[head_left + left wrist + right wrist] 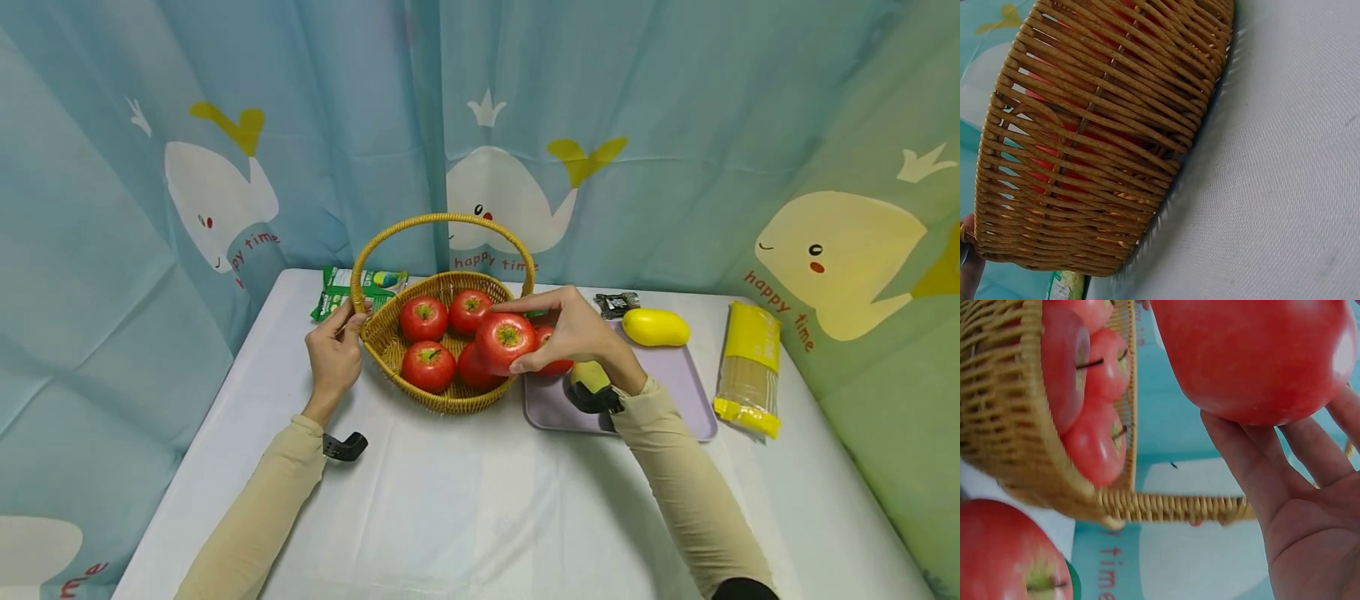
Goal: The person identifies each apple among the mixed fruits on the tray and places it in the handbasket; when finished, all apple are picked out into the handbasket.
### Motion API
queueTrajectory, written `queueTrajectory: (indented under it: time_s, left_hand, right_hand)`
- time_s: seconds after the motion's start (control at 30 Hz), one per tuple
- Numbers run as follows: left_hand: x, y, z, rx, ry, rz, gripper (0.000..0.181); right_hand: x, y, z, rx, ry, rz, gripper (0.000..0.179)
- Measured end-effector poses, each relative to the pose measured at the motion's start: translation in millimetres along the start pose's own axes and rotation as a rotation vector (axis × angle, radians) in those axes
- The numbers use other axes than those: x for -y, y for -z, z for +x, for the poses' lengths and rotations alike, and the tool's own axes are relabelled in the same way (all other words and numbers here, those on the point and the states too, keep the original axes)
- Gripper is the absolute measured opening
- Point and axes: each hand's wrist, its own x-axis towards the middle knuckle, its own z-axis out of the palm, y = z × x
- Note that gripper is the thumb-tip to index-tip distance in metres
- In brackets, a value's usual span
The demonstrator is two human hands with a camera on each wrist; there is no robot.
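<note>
A wicker basket (451, 403) with a tall arched handle (442, 218) stands on the table and holds several red apples (427, 367). At its left side my left hand (333, 354) pinches the rim where the handle joins. My right hand (583, 329) grips another red apple (507, 340) above the basket's right edge; the right wrist view shows this apple (1260, 356) large, fingers behind it. Partly behind the right hand, one more apple (557, 367) lies on a lilac tray (678, 383). The left wrist view shows mostly the basket's woven side (1104, 144).
On the tray are a yellow mango-like fruit (656, 327) and a yellow-green fruit (589, 377), partly hidden by the wrist. A noodle pack (748, 367) lies right of it. A green packet (330, 293) and small black packet (617, 304) lie at the back, before a curtain (675, 208).
</note>
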Motion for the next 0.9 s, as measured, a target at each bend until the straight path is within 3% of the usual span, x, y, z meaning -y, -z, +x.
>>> queueTrajectory:
  time_s: [0.17, 0.33, 0.67, 0.9]
  left_hand:
    - [-1.0, -1.0, 0.4, -0.004, 0.005, 0.013, 0.035]
    - [-3.0, -3.2, 0.7, -0.012, -0.002, 0.03, 0.035]
    - [-35.4, -4.3, 0.9, -0.013, -0.014, 0.063, 0.033]
    - [-35.3, -3.6, 1.5, -0.009, -0.026, 0.044, 0.034]
  right_hand:
    - [-4, -10, 11.1, 0.012, 0.02, -0.007, 0.069]
    - [-8, -18, 21.7, 0.015, -0.015, 0.039, 0.069]
    - [-10, -37, 41.1, 0.032, -0.054, 0.042, 0.067]
    - [-14, -46, 55.1, 0.016, -0.083, 0.055, 0.068]
